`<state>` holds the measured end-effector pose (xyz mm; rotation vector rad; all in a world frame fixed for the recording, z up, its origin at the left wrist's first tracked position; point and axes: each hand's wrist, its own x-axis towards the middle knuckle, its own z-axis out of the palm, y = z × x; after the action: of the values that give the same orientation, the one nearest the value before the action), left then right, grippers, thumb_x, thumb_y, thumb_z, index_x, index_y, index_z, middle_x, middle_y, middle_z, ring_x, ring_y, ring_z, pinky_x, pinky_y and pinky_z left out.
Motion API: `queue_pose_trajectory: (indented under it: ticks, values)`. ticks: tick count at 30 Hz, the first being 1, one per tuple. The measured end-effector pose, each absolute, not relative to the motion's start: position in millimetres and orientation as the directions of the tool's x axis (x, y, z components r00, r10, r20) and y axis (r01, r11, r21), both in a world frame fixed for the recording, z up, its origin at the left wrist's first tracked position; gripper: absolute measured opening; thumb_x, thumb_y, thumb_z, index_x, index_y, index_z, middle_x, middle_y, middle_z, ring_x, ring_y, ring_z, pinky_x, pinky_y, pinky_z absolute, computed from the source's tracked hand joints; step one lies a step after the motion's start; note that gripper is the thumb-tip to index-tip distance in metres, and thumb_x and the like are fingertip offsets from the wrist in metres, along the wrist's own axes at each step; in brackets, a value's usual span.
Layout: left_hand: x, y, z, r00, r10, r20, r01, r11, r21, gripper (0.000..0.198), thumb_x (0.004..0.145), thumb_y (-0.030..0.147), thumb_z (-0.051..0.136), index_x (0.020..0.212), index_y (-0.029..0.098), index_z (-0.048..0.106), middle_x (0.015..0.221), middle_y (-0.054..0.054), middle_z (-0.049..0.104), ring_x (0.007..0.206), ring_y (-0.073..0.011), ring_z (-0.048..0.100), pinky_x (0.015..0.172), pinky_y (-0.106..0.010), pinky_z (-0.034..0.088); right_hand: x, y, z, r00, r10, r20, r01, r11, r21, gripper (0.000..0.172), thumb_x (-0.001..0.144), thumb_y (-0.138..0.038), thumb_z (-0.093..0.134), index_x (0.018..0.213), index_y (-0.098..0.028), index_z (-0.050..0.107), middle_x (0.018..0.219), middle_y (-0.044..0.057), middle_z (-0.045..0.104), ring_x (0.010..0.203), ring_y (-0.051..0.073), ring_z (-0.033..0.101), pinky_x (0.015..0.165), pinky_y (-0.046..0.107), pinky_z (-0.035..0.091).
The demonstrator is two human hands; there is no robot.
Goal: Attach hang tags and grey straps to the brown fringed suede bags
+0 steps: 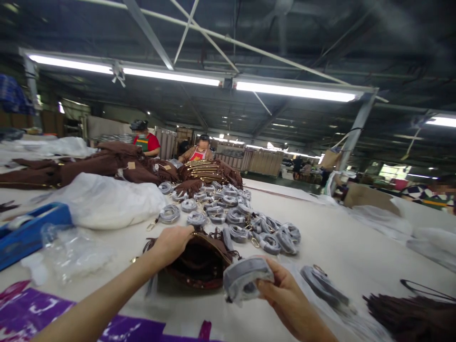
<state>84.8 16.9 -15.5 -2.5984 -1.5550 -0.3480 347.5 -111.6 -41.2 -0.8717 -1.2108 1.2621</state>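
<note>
My left hand (175,244) pinches the upper rim of a dark brown fringed bag (199,259), whose zippered mouth gapes toward me. Beside its right edge, my right hand (281,285) grips a coiled strap (245,278) wrapped in clear plastic over grey. Beyond the bag lies a heap of similar wrapped strap coils (235,216), some with gold clasps showing. Another wrapped coil (326,287) rests to the right of my right hand. The inside of the bag is dark, and its contents cannot be made out.
A blue tape dispenser (35,228) and crumpled clear plastic (71,251) lie left. Purple sheeting (131,327) covers the near edge. Stacked brown bags (210,171) and a white plastic bundle (107,199) stand farther back. Brown fringe (409,316) lies right. Two people work across the table.
</note>
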Motion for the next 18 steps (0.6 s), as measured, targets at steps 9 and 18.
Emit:
queue_pose_trajectory:
  ticks: [9,18]
  values:
    - [70.0,3.3,-25.7,0.692,0.721,0.035,0.721,-0.693,0.023,0.043,0.073,0.022,0.066,0.115,0.021,0.055,0.117,-0.009,0.065,0.108,-0.0285,0.060,0.090,-0.038,0.047,324.4,-107.8,-21.5,0.240,0.930,0.278,-0.314,0.345,-0.885,0.036,0.065,-0.037,0.086,0.094,-0.023,0.072,0.090,0.003,0.072,0.080,0.020,0.064,0.071,0.031,0.054]
    - [64.3,7.8,-43.8,0.593,0.792,0.146,0.801,-0.599,-0.007,0.032,0.080,0.002,0.039,0.101,0.017,0.057,0.098,-0.011,0.069,0.093,-0.0268,0.066,0.080,-0.038,0.051,318.0,-112.6,-27.0,0.280,0.941,0.190,-0.505,0.313,-0.805,0.035,0.073,-0.040,0.080,0.104,-0.027,0.070,0.107,0.006,0.073,0.101,0.023,0.066,0.087,0.040,0.056]
